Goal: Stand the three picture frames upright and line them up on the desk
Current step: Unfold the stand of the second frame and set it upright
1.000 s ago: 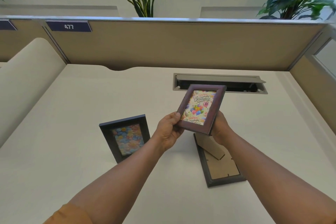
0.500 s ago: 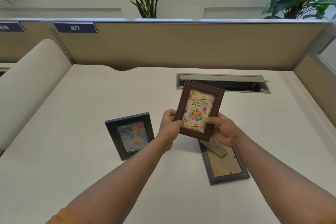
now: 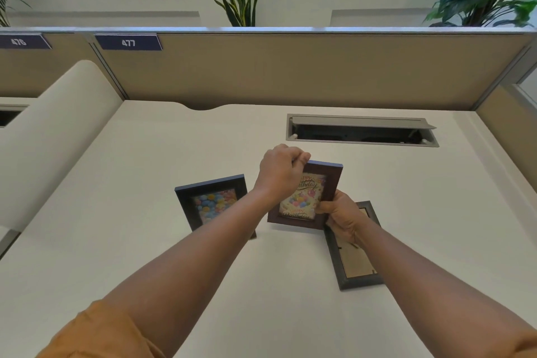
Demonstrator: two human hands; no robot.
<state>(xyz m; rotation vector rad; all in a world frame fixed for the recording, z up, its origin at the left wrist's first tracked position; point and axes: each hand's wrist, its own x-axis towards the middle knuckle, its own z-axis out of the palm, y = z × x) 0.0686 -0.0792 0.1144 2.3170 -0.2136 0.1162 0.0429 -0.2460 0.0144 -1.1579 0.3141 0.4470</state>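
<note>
Left hand (image 3: 280,173): pinching brown frame (image 3: 305,197) top-left corner.
Right hand (image 3: 343,216): gripping its lower-right edge.
Desk (image 3: 145,241): open lower centre.

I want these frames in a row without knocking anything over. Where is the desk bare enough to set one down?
Bare desk lies left of the black frame, and right of the face-down frame toward the side panel. There is also a strip between the frames and the cable tray. The middle is crowded: both hands hold the brown birthday frame there.
</note>
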